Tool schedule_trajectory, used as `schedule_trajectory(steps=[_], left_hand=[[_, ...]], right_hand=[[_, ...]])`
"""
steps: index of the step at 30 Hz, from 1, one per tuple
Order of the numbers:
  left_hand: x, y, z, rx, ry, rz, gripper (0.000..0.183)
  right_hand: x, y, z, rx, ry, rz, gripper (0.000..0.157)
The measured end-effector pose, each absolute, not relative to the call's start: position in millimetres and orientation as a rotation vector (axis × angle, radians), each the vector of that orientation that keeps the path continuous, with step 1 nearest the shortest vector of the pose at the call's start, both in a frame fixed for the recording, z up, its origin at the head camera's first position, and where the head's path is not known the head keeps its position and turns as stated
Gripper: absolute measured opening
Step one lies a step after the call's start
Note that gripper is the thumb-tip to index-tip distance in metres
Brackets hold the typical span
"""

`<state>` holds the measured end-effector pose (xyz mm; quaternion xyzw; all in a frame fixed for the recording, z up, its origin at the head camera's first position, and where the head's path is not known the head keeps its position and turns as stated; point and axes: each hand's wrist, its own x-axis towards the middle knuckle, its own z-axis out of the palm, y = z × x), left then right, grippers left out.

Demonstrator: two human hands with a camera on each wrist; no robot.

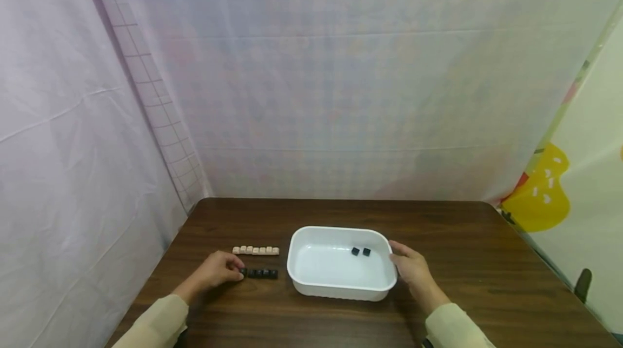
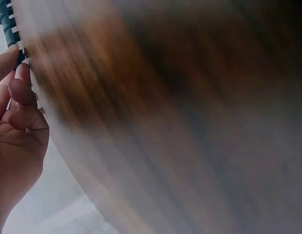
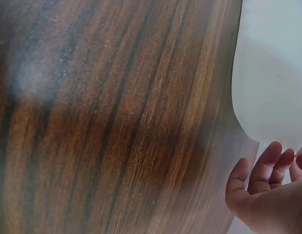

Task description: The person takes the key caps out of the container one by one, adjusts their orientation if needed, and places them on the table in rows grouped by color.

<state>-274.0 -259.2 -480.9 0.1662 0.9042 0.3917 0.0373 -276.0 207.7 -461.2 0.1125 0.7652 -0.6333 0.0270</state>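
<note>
My left hand (image 1: 219,269) pinches the black keycap (image 1: 243,272) at the left end of a row of black keycaps (image 1: 263,273). In the left wrist view, the thumb and fingers of the left hand (image 2: 22,117) meet at that row's end. Just behind it runs a row of cream keycaps (image 1: 256,251). A white plastic basin (image 1: 340,286) stands right of both rows, with two black keycaps (image 1: 361,252) lying inside. At its right end, my right hand (image 1: 412,268) holds the rim; the right wrist view has its curled fingers (image 3: 271,155) against the basin wall.
Everything stands on a dark wood-grain table (image 1: 462,261). A pale curtain (image 1: 336,94) hangs along the table's back edge, and another white sheet (image 1: 73,148) hangs on the left. Yellow printed fabric (image 1: 540,196) hangs beyond the right edge.
</note>
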Motion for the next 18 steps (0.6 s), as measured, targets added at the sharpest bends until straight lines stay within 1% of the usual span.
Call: schedule_trajectory(steps=[7,14,18], left_hand=[[-275,-257,-482,0.515,2.761,1.209,0.019],[-275,-259,-478,0.584,2.752,1.199,0.025],[-278,-255,-471,0.541,2.770,1.236,0.028]], right_hand=[[-275,208,-461,0.352,2.381,-1.921,0.044],[-274,206,-460,0.350,2.401,-1.919,0.043],[-274,207,-460,0.359,2.401,-1.907,0.043]])
